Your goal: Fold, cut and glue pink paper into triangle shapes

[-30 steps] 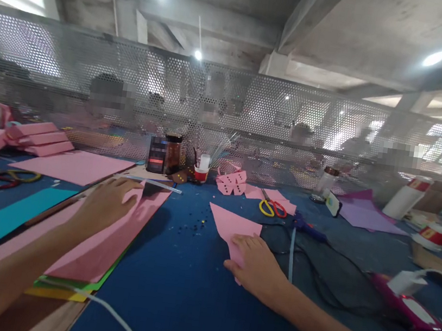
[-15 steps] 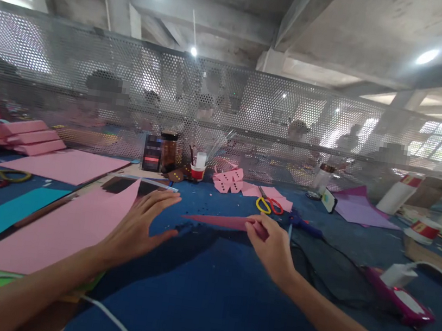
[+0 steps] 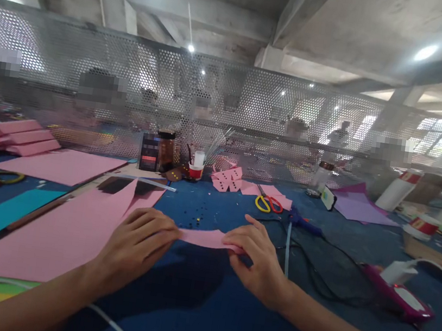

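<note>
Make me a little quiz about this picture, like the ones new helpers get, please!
1. True or false: the left hand and the right hand both hold the small pink paper.

2. What colours are the handles of the scissors just beyond the right hand?
A) green and white
B) yellow and red
C) black and grey

3. Fill in: the hand nearer the blue glue gun is the ____ hand.

Key: 1 true; 2 B; 3 right.

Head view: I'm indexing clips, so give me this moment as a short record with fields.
Left hand: pinches one end of a small pink paper
Right hand: holds its other end
Left of the hands: large pink sheet, teal strip
Beyond the right hand: scissors, blue glue gun
Surface: blue table
</note>
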The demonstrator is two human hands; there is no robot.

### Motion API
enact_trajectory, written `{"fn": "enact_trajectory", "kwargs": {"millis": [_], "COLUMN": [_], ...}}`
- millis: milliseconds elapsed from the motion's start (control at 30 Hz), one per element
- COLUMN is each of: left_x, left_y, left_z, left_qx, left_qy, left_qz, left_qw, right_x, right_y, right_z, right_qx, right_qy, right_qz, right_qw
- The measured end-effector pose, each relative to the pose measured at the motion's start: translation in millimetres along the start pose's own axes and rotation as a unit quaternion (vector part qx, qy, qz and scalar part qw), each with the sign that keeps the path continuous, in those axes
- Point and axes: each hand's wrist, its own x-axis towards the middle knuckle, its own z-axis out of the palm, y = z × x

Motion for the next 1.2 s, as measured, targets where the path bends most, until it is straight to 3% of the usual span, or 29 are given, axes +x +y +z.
{"fn": "enact_trajectory", "kwargs": {"millis": [67, 167, 333, 467, 833, 1200], "left_x": [1.0, -0.9, -15.2, -25.6, -16.9, -19.7], "left_y": [3.1, 6.8, 8.0, 9.2, 13.0, 7.9], "left_z": [-7.7, -7.3, 18.0, 30.8, 22.5, 26.6], "left_qx": [0.016, 0.025, 0.002, -0.014, -0.12, -0.211], "left_qy": [0.002, -0.057, -0.198, -0.247, -0.232, -0.243], "left_qz": [0.01, 0.028, 0.035, 0.037, -0.04, -0.174], "left_qw": [1.0, 0.998, 0.98, 0.968, 0.965, 0.931], "right_x": [0.7, 0.2, -6.5, -10.8, -10.1, -7.7], "right_y": [-0.8, -2.4, -0.9, 1.1, 3.7, 3.6], "right_z": [-3.4, -6.5, -4.4, -2.5, -5.2, -8.1], "right_qx": [-0.015, -0.043, -0.092, -0.121, -0.097, -0.061], "right_qy": [-0.016, -0.086, -0.234, -0.295, -0.296, -0.301], "right_qz": [-0.025, -0.05, -0.046, -0.04, 0.009, 0.068], "right_qw": [0.999, 0.994, 0.967, 0.947, 0.95, 0.949]}}
